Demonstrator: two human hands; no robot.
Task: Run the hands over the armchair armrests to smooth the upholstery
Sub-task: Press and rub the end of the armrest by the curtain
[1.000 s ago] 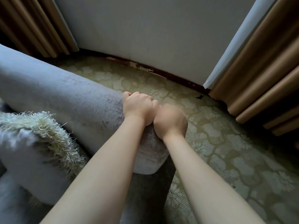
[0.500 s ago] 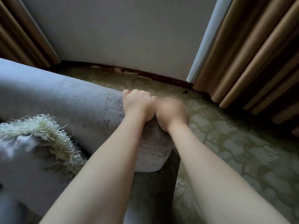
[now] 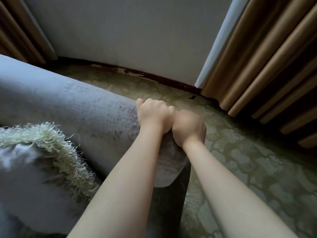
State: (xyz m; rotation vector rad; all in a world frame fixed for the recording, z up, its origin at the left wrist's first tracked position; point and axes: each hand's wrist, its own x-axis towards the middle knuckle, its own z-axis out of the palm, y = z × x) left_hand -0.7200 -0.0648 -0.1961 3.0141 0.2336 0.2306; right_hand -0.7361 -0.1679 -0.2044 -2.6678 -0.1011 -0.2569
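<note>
At the far left a brown curtain [image 3: 15, 31] hung beside a pale wall [image 3: 128, 31]. Below them, a grey cushion [image 3: 30, 177] with a shaggy cream fringe [image 3: 56, 145] lay against the inner side of the grey armrest [image 3: 77, 107]. The armrest ran from the left edge toward the middle, and its rounded front end showed between the two bare forearms. The left grip [image 3: 154, 115], a bare hand, sat on top of the armrest near that front end, its fingers curled down over the far edge and clenched on the upholstery. The right grip [image 3: 188, 129] touched it side by side and lay over the armrest's outer side. Its fingers were hidden behind the back of the hand, so I could not tell whether it grasped the fabric. To the right spread a patterned green carpet [image 3: 248, 160], and beyond it hung tan curtain folds [image 3: 274, 66].
</note>
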